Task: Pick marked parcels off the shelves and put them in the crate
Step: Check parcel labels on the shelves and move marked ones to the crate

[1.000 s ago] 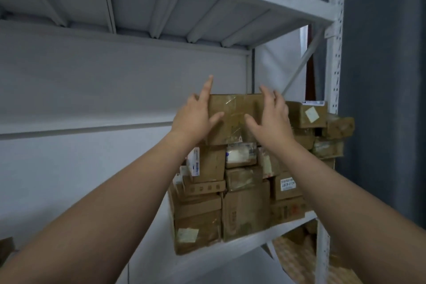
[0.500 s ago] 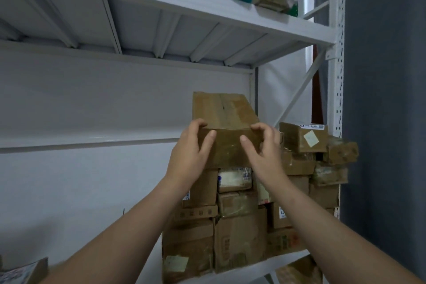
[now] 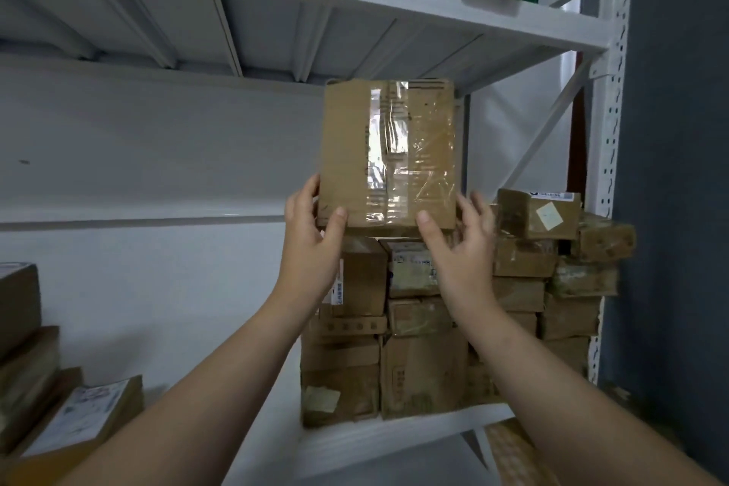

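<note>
My left hand [image 3: 311, 249] and right hand [image 3: 461, 256] each grip a lower corner of the taped parcel [image 3: 355, 154], thumbs on its front. It stands upright at frame centre, above the stacked boxes [image 3: 426, 367] on the shelf [image 3: 394, 442].

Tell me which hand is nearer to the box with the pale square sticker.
Right. The right hand grips the lower right corner of the taped parcel, just left of the sticker box. The left hand grips its lower left corner, farther off, with the parcel between.
</note>
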The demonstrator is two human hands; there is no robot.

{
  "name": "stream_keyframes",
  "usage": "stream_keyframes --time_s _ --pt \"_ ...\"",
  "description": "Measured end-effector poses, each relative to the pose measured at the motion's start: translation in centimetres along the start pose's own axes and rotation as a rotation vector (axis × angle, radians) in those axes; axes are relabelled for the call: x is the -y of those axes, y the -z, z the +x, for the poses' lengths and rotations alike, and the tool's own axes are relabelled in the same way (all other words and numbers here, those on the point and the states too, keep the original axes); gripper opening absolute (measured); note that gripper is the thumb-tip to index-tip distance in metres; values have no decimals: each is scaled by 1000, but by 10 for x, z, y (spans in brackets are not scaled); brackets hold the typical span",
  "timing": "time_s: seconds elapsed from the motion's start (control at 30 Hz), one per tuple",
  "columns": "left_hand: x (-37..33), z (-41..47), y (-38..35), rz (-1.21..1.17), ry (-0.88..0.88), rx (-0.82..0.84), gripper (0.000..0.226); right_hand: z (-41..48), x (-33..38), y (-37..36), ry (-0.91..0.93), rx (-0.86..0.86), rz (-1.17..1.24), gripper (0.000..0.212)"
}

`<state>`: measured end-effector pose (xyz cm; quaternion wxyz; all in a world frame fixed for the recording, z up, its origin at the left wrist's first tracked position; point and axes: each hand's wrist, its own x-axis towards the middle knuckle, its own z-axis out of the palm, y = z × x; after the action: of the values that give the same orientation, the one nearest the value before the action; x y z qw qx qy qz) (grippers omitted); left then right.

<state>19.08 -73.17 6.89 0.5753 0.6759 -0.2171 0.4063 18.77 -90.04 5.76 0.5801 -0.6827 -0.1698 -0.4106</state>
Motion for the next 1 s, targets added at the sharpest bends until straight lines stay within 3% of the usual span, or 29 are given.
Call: stream_keyframes --time_s 0.1,0.23,0.4,0.47,0.57,0.67,0.73,0.83,1.0 --pt "-1 -9 21 -68 43 -15 50 -10 10 -5 -45 25 168 25" --pt "6 -25 57 -68 -19 -33 41 -24 20 -18 -106 122 292 16" --pt "25 -41 112 10 9 -64 31 -51 34 -53 -206 200 312 87" --pt "27 -50 135 42 18 -50 31 -62 38 -68 -250 235 359 105" --pt "31 -68 167 151 146 21 36 -91 45 -94 -253 315 352 100" --pt "41 -93 192 264 315 186 70 -134 39 -126 -192 296 214 94" --pt "46 -115 203 136 400 217 89 -163 32 -147 -165 273 131 93" --pt "50 -145 218 -20 440 220 75 -198 24 -165 -170 260 80 93" --pt "61 -166 236 -69 463 138 66 -232 18 -180 -227 268 61 94"
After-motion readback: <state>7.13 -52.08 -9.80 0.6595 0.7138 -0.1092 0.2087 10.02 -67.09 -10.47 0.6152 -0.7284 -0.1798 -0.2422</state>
